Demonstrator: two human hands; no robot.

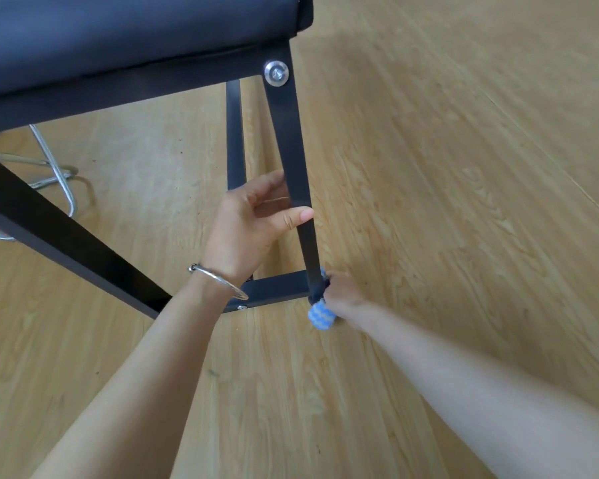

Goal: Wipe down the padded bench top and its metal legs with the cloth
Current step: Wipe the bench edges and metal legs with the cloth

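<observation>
The dark padded bench top [125,32] fills the upper left. A black metal leg [287,133] slants down from a silver bolt [276,73] to the floor. My left hand [253,219], with a silver bangle on the wrist, grips this leg around its middle. My right hand [343,295] is at the foot of the same leg, fingers wrapped round it with a blue patterned cloth [320,316] bunched between palm and metal. A black crossbar [277,288] joins the leg at floor level. A second leg [235,133] stands behind.
A thick black brace [59,236] runs diagonally from the left edge to the crossbar. A chrome wire frame [54,167] sits on the floor under the bench at left. Light wooden flooring [464,167] spreads to the right and front.
</observation>
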